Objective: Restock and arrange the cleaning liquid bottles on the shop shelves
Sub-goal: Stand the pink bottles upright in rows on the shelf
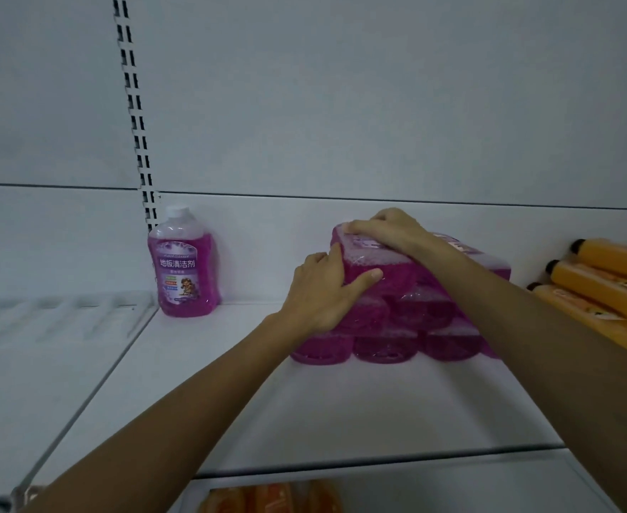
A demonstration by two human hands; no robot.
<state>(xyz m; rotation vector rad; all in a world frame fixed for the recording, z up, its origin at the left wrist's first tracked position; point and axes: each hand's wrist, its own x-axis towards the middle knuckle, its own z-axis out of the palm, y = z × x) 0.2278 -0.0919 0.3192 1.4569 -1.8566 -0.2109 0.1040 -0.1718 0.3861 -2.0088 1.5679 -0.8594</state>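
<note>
OBJECT: top bottle (369,259) on stack (415,327), liquid-filled, likely heavy, slick film | HOLD: left grip (319,290) clasps base, right grip (389,231) wraps body

Retail shop, one shelving bay. Evidence: white metal shelf (230,401) with a flat back panel (378,105) and a slotted upright (134,116) at far left. A neighbouring shelf (45,327) of the same build adjoins on the left. Stock is duplicate packaged goods. One purple bottle (186,264) stands far left with a printed floor-cleaner label. A stack of purple bottles (415,320) of the same kind lies on its sides mid-shelf. Orange bottles (608,279) lie at right. More orange goods (271,498) show on the tier below, near edge.
</note>
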